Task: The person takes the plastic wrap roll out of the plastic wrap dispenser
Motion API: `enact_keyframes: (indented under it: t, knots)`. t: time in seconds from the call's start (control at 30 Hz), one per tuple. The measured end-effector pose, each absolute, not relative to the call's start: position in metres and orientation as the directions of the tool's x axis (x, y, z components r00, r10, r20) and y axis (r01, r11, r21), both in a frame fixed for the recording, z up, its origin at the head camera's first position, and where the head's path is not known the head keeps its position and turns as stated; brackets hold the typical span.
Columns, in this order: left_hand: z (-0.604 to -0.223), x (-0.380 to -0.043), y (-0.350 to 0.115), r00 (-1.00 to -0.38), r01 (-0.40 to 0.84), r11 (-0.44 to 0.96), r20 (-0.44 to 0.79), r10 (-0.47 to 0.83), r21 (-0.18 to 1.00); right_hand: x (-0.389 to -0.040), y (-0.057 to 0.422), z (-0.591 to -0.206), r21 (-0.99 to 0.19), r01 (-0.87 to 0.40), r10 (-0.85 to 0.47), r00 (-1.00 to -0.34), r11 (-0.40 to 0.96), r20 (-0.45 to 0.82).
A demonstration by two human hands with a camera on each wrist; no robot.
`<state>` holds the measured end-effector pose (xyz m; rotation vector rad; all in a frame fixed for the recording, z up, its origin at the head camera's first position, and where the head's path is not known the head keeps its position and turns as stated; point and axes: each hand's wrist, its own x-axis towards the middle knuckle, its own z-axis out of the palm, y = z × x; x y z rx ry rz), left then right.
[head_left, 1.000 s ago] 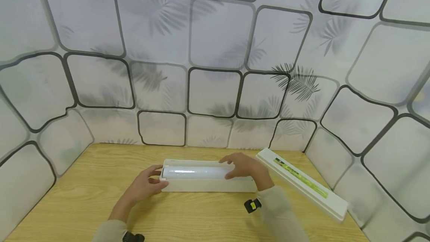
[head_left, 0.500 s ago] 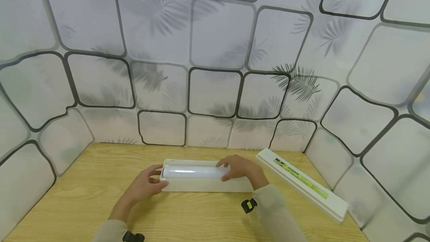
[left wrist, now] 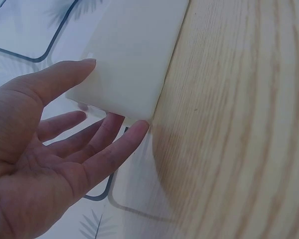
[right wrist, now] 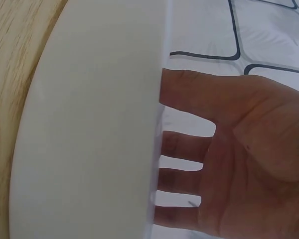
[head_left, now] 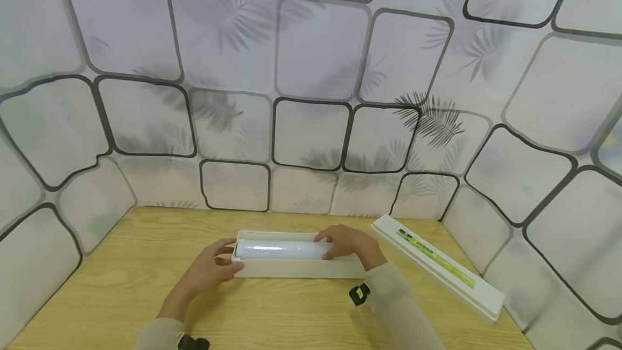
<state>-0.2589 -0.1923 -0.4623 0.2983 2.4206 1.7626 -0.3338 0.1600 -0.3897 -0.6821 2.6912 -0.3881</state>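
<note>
A long white dispenser box (head_left: 301,269) lies lidless on the table, with a glossy roll of cling film (head_left: 279,249) inside it. At the box's left end, my left hand (head_left: 214,264) holds the corner, thumb at the near side and fingers round the end. The left wrist view has the left thumb (left wrist: 72,79) against the white wall and fingertips at the lower edge. My right hand (head_left: 347,243) reaches in from above and grips the right part of the roll between thumb and fingers. In the right wrist view, the box wall hides those fingertips (right wrist: 177,144).
To the right, the long white lid (head_left: 437,266) with a green label lies slantwise on the wooden table (head_left: 272,312). A patterned wall covering (head_left: 311,134) encloses the table at the back and sides. Black wrist cameras (head_left: 359,294) sit at both cuffs.
My right hand has shifted slightly left along the roll since a second ago, with its thumb and fingers still round it. The left hand, box and lid stay where they were.
</note>
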Motion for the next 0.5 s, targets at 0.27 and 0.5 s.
enact_keyframes:
  t: [0.27,0.5]
  knots:
    - [-0.4624,-0.2593,-0.1922,-0.973,0.077,0.304,0.005,0.232,0.950,-0.3406,0.1645,-0.3943,-0.315,-0.379,-0.468,-0.834,0.870,-0.291]
    - [-0.4624,-0.2587,-0.1920,-0.973,0.077,0.302,0.006,0.231,0.950,-0.3446,0.1688,-0.3965,-0.308,-0.376,-0.467,-0.827,0.874,-0.314]
